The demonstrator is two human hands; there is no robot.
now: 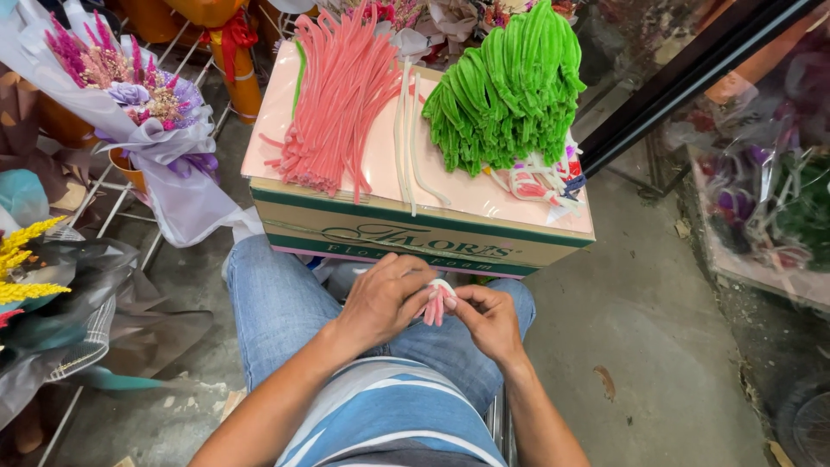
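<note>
pink stems [435, 304] mostly hidden by fingers [413, 278], bouquet [130, 95] cropped

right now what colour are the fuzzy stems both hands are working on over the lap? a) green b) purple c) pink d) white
c: the left hand and right hand pinch a small bunch of pink stems, the same colour as the pink pile on the box; the green pile lies untouched.

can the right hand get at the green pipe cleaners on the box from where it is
Probably yes: the green pipe cleaners lie uncovered on the box ahead, but the right hand is busy pinching pink pieces.
</note>
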